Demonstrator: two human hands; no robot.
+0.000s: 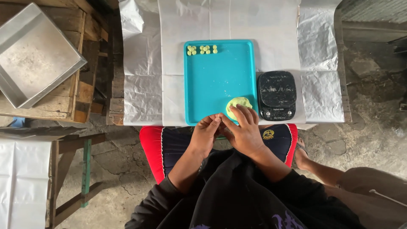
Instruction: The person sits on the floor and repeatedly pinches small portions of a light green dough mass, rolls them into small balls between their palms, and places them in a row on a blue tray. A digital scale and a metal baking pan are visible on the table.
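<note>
Both hands meet fingertip to fingertip, right hand resting on the dough just ahead, left hand pinching beside it

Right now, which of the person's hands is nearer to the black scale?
The right hand. It rests on the green dough lump just left of the black scale. The left hand sits farther left, at the teal tray edge.
</note>
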